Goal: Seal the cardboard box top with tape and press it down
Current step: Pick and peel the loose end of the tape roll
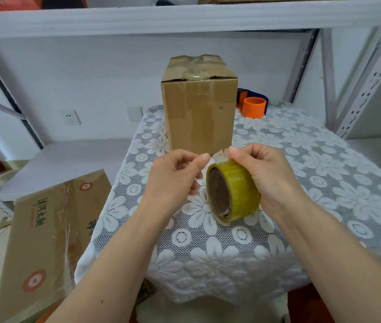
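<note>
The right hand (264, 176) wraps around a roll of yellowish clear tape (232, 191), its grip closed on the roll's outer face, the cardboard core turned toward the camera. The thumb and forefinger of this hand pinch near the roll's top, where a small loose tab of tape (219, 153) sticks up. The left hand (175, 176) is curled with fingers bent toward the palm, its forefinger tip reaching to the tab; whether it actually pinches the tape is hard to make out, since the film is transparent and blurred.

The cardboard box (200, 106) stands upright on the lace-covered tabletop (313, 183), just beyond the hands. Its top flaps are closed and crumpled clear tape already lies across the seam and runs down the front face. Behind the box to the right, an orange and blue tape dispenser (253, 106) is partly hidden by it. A larger printed carton (45, 241) leans beside the tabletop at lower left, cut off by the frame edge.
</note>
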Motion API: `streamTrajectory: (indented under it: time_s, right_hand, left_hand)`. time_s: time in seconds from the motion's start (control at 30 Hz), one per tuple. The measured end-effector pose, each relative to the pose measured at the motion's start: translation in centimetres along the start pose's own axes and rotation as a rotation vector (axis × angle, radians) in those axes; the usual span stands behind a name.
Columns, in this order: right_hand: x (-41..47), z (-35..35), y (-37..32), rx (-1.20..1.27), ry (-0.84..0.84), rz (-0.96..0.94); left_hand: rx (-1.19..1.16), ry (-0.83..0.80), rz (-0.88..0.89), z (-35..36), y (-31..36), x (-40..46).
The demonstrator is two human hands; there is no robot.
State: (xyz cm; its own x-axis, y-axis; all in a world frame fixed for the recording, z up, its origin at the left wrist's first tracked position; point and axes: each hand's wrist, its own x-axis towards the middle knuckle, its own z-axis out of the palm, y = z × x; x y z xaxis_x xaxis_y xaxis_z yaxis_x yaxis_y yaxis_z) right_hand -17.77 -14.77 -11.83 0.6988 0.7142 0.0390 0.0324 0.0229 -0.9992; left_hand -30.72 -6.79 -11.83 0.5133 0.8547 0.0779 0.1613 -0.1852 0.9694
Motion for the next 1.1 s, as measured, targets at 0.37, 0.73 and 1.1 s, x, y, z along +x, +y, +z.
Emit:
streamTrajectory:
  time_s: [0.37, 0.73, 1.1]
  right_hand:
    - [-0.5, -0.2, -0.5, -0.006, 0.049, -0.181]
    - [-0.8, -0.2, 0.2, -0.061, -0.141, -0.237]
    - [-1.2, -2.5, -0.7, 0.061, -0.127, -0.068]
  left_hand:
    - [-0.365, -0.269, -0.073, 0.7, -0.2, -1.1]
    - [-0.294, -0.235, 0.099, 0.7, -1.0, -1.1]
    - [-0.61, -0.205, -0.012, 1.9, -0.1, -1.2]
